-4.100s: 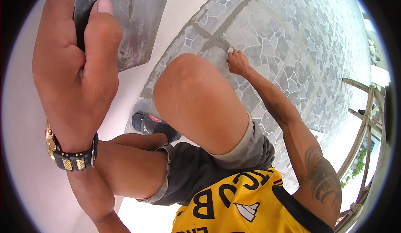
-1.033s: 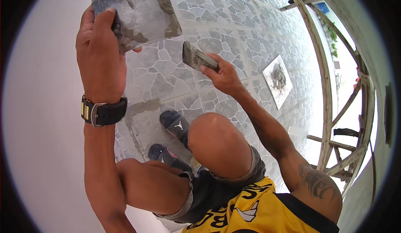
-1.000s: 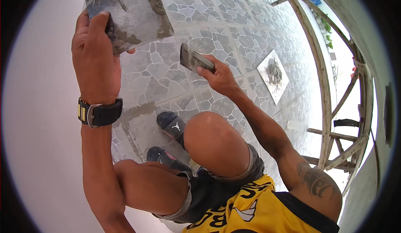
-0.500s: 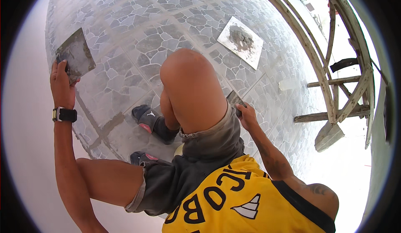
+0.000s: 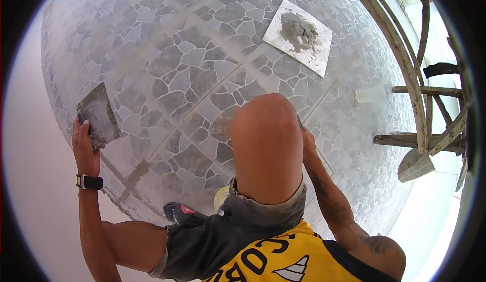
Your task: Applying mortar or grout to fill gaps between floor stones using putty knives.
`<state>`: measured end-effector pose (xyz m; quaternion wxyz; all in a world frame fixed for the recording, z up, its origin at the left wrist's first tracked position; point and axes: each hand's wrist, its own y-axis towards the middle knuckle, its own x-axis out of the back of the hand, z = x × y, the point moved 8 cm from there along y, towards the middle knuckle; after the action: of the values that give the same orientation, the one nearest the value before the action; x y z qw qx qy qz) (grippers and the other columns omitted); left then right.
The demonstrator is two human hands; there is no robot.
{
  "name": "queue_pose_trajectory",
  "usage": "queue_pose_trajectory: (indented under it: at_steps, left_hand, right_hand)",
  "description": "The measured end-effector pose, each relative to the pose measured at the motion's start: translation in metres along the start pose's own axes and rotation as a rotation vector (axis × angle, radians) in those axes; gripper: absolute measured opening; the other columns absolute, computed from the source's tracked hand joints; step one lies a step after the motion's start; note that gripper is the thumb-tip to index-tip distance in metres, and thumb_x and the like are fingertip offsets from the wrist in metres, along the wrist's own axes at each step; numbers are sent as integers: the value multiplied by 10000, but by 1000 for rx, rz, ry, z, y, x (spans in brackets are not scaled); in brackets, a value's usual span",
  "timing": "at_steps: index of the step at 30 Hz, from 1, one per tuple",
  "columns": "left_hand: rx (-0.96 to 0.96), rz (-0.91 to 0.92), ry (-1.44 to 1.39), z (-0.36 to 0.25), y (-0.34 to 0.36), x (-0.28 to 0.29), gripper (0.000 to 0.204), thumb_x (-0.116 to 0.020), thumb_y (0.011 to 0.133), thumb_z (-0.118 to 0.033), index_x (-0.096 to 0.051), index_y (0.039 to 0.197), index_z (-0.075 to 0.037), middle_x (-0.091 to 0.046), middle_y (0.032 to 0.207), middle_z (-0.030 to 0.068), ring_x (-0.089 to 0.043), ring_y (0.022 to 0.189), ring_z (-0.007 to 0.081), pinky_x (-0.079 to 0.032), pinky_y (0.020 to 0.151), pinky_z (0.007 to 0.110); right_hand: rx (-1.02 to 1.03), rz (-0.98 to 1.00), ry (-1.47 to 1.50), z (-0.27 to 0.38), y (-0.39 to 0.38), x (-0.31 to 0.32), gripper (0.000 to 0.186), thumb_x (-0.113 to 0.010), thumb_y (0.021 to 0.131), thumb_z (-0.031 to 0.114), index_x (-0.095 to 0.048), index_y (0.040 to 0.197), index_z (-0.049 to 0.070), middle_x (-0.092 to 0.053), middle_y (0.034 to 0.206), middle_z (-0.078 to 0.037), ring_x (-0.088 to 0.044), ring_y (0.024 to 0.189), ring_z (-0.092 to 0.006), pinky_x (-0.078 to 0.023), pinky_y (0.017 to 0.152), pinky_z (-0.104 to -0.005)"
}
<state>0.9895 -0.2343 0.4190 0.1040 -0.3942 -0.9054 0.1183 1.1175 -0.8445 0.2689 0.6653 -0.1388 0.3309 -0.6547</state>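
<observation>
The left hand is gripping a grey, square, stiff-looking, mortar-smeared plate by its near-left edge, thumb on top, over the grey stone-patterned floor. The plate is probably handling as light but slick where wet; the cleaner edge is likely offering the best hold. The right hand is partly hiding behind the bare knee; its grip cannot be told. Compared with 0.5 s ago, the plate is appearing lower in view, and the right hand's grey blade is no longer showing clearly.
</observation>
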Motion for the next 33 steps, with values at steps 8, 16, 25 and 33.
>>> queue_pose_trajectory:
  at_steps: [8,16,25,33]
  left_hand:
    - [-39,206,-29,-24,103,-188,352,-505,971,-213,-489,1299,-85,-584,941,-22,-563,717,70,-422,519,259]
    - [16,414,-82,-39,41,-330,309,-496,975,-184,-506,1271,-96,-604,971,-11,-590,721,81,-450,524,269]
    - [-11,428,-242,-118,-74,-287,285,-493,967,-153,-503,1243,-83,-624,1036,19,-654,813,119,-545,600,284]
    - [47,307,-396,-140,-195,-183,234,-507,973,-157,-483,1201,-109,-627,1109,39,-681,924,166,-608,732,339]
  right_hand:
    - [90,-135,-517,48,35,65,413,-626,886,119,-515,1246,-50,-621,1072,-130,-630,919,-187,-558,735,-368]
    - [-31,-306,-637,47,-31,198,431,-631,877,129,-515,1235,-80,-620,1041,-154,-641,885,-184,-580,674,-355]
    - [475,-518,-9,184,-157,175,494,-530,966,134,-413,1436,35,-630,1130,-124,-669,865,-201,-561,659,-294]
    - [978,-5,-310,351,-253,-16,287,-439,1016,82,-610,1228,-6,-653,1129,-141,-675,944,-229,-575,727,-301]
